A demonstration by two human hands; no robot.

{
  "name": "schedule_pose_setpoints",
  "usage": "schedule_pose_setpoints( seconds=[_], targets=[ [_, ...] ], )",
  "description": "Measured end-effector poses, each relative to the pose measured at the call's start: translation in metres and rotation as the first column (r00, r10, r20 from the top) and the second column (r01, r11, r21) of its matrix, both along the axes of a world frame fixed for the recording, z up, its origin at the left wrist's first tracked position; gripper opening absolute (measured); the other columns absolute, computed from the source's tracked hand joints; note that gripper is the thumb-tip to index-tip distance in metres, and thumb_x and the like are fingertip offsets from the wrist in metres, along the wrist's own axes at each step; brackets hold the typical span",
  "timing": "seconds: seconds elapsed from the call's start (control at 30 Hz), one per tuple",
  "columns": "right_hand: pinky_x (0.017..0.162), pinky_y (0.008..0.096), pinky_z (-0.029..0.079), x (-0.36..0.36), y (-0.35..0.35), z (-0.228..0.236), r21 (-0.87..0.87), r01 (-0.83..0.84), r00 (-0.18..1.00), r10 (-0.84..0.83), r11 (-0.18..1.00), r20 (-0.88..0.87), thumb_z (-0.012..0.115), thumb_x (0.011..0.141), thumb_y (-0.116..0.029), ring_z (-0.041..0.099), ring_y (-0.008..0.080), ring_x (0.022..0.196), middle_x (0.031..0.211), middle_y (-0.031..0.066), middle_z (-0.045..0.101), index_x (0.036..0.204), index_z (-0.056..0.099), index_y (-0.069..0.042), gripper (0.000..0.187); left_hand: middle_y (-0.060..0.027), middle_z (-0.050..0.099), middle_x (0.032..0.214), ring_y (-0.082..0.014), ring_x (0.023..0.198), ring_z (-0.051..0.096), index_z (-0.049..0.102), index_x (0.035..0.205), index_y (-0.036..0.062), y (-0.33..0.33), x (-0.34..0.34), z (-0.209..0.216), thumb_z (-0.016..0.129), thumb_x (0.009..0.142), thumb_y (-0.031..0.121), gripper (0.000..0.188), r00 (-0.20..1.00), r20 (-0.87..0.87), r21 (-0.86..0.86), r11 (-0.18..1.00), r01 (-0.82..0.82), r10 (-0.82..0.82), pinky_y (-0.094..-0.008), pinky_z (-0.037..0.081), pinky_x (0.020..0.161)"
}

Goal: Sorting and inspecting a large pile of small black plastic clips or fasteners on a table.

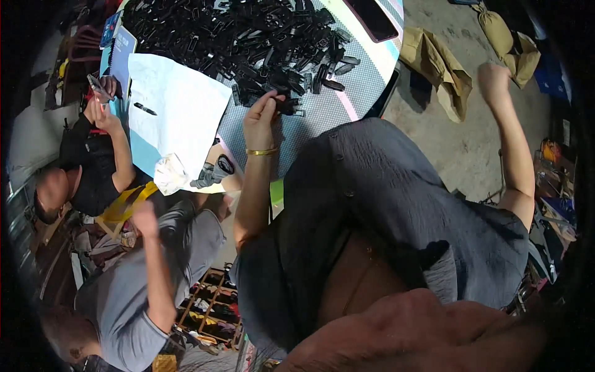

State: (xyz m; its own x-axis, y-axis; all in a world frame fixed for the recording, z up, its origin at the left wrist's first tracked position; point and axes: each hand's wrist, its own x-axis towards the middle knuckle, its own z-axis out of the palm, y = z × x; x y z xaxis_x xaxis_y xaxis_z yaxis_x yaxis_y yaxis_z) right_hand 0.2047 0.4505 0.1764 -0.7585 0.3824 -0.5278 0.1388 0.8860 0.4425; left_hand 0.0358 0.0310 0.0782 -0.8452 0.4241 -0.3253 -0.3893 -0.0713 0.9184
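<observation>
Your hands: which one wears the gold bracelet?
The left hand: a gold bracelet circles its wrist, its fingers beside the black clips. The right hand has a bare wrist.

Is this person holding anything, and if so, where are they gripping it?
It's hard to tell: the left hand is at the small black pieces, but any grip is unclear. The right hand shows nothing visibly held.
</observation>
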Motion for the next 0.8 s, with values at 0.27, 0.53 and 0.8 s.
schedule_pose_setpoints(
  seconds=[0.27, 0.53, 0.8],
  targets=[
    [0.069, 0.0342, 0.047, -0.03, -0.107, 0.016, -0.875, -0.237, 0.871, -0.306, 0.422, -0.383, 0.063, 0.08, -0.019, 0.06, 0.0254, 0.081, 0.092, 0.0141, 0.063, 0.101, 0.059, 0.001, 0.029, -0.0103, 0.063, 0.098, -0.0131, 0.081, 0.06, 0.055, 0.109, -0.0016, 0.005, 0.009, -0.002, 0.058, 0.083, 0.006, 0.028, 0.983, 0.171, 0.14, 0.989, 0.041, -0.065, -0.0204, 0.048, 0.069],
    [0.059, 0.0225, 0.044, -0.069, -0.225, -0.084, -0.926, -0.075, 0.889, -0.446, -0.37, 0.106, 0.063, 0.08, -0.016, 0.055, 0.008, 0.063, 0.072, 0.0054, 0.061, 0.104, 0.057, 0.0, 0.029, -0.0052, 0.064, 0.09, -0.0123, 0.079, 0.059, 0.064, 0.097, 0.004, 0.024, 0.029, 0.013, 0.064, 0.074, 0.004, 0.023, 0.834, -0.393, -0.221, 0.92, 0.324, -0.388, -0.0227, 0.046, 0.07],
    [0.058, 0.0282, 0.046, -0.051, -0.222, -0.097, -0.993, -0.028, 0.874, -0.485, -0.116, 0.031, 0.061, 0.08, -0.014, 0.061, 0.0177, 0.062, 0.069, 0.0105, 0.062, 0.09, 0.06, 0.002, 0.02, -0.0091, 0.064, 0.092, -0.0134, 0.082, 0.059, 0.062, 0.097, -0.0013, 0.03, 0.043, -0.001, 0.056, 0.078, 0.004, 0.02, 0.898, -0.21, -0.036, 0.921, 0.388, -0.387, -0.0252, 0.046, 0.073]
  ],
)
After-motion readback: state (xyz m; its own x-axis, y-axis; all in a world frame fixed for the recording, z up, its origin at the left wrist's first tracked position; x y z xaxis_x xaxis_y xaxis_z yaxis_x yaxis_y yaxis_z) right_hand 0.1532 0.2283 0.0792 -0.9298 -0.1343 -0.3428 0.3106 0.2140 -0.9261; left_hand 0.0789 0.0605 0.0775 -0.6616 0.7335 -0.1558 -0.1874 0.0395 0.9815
